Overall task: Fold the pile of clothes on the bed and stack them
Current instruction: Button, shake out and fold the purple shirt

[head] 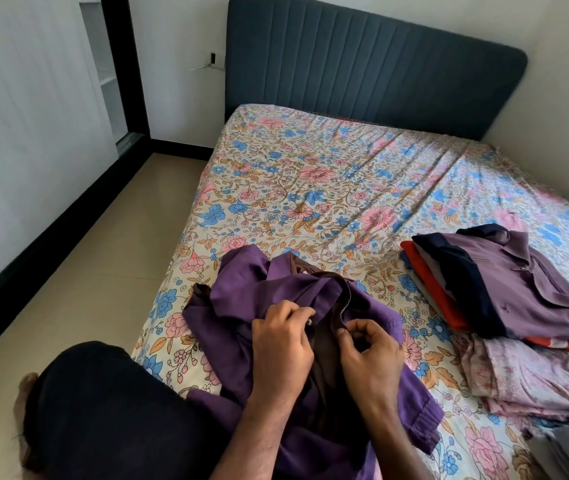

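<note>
A purple shirt (251, 289) with a brown placket lies crumpled on the near edge of the bed (310, 174). My left hand (281, 344) pinches the shirt's left front edge by a small button. My right hand (369, 355) pinches the brown placket opposite it. To the right sits a stack of folded clothes (504, 282): a mauve shirt with navy trim on top, red and pale pieces beneath it.
A folded pink floral cloth (535, 379) lies under and in front of the stack. A dark padded headboard (362, 60) stands at the far end. Tiled floor (109, 258) runs along the bed's left side. My knee in dark trousers (103, 407) is at the lower left.
</note>
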`<move>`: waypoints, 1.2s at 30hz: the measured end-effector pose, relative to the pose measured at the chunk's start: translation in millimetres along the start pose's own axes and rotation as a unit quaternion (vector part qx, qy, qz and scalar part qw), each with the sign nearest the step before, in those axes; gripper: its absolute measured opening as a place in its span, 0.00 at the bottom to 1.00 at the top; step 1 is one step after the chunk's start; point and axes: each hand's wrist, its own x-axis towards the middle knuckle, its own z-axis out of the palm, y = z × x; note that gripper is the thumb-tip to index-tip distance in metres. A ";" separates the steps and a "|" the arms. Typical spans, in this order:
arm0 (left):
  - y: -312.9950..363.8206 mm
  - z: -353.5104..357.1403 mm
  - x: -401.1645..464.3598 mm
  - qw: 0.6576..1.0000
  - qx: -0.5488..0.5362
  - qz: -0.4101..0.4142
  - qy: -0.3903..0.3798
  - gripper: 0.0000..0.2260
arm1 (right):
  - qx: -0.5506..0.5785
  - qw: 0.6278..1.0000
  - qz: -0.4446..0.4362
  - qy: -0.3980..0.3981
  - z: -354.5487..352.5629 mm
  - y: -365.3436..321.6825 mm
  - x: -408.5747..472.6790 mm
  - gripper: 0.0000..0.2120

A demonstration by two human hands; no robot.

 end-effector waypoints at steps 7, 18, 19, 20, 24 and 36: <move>-7.8 6.3 -1.9 0.999 -0.024 -0.028 -0.017 0.13 | 0.012 1.000 -0.007 -0.007 -2.9 -0.2 0.0 0.11; -2.1 1.1 -5.7 0.997 -0.068 -0.037 -0.012 0.04 | 0.026 0.999 -0.030 -0.020 -3.6 -5.1 -3.1 0.07; -0.8 1.0 -6.0 0.996 -0.070 -0.052 -0.010 0.05 | 0.025 0.999 -0.030 -0.021 -3.2 -4.8 -3.8 0.07; 0.8 1.0 -6.2 0.995 -0.068 -0.069 -0.007 0.06 | 0.026 0.999 -0.030 -0.023 -2.5 -4.9 -4.5 0.06; 4.9 5.2 -5.9 0.996 0.019 -0.088 -0.007 0.07 | 0.028 0.999 -0.028 -0.026 1.0 -3.3 -6.2 0.06; -0.9 10.6 -7.7 0.993 0.028 -0.111 -0.040 0.05 | 0.026 0.999 -0.017 -0.031 1.4 -6.9 -7.3 0.08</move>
